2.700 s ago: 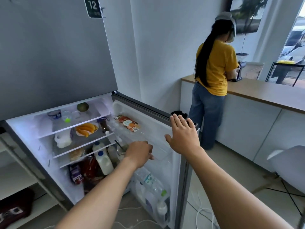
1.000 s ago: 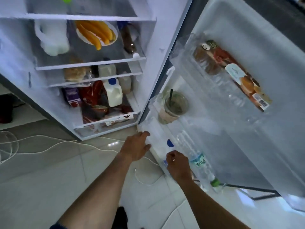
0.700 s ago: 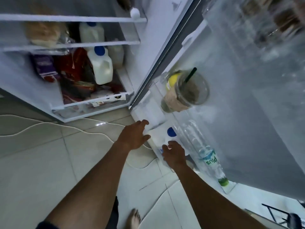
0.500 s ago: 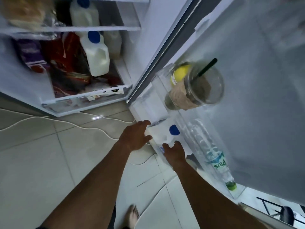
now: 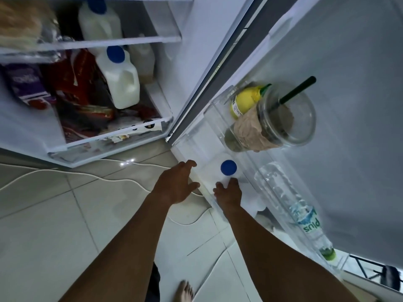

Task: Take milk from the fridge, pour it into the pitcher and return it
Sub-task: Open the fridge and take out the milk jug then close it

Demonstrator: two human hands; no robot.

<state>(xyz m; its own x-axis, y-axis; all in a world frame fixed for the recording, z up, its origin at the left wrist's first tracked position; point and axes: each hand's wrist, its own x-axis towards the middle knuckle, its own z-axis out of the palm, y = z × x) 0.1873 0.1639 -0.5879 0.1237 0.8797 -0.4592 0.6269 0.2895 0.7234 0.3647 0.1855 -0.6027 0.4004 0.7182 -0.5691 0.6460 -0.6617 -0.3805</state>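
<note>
- Milk jug (image 5: 226, 171) sits low in the door bin (image 5: 196, 147), body mostly hidden.
- Right hand (image 5: 229, 194) on its shoulder; grip closure unclear.
- Left hand (image 5: 174, 184) spread open at the bin's edge, holding nothing.

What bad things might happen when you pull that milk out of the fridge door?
The right hand grips the milk bottle low in the clear door bin, so it may catch on the bin's front wall and slip. The water bottle stands close beside it and could get knocked over. White cables trail across the floor near a bare foot, so stepping back might mean tripping.
</note>
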